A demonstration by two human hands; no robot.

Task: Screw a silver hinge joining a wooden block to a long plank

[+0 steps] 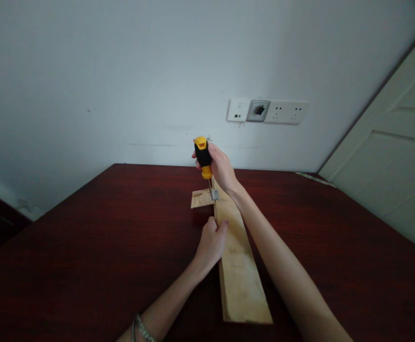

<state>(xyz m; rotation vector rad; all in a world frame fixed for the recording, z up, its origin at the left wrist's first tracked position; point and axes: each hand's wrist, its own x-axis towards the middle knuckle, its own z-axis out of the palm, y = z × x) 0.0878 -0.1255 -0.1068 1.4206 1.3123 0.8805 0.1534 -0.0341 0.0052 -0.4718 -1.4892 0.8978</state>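
Observation:
A long pale wooden plank (241,275) lies on the dark red table (104,237), running away from me. At its far end a small metal hinge (214,194) joins it to a short wooden piece (200,198). My right hand (221,168) is closed round the yellow and black handle of a screwdriver (203,156), held upright with its tip down at the hinge. My left hand (211,242) is closed against the plank's left edge, thumb on top, pressing it.
A white wall stands behind the table with a row of sockets (268,111). A pale door (396,156) is at the right. The table's far edge runs along the wall.

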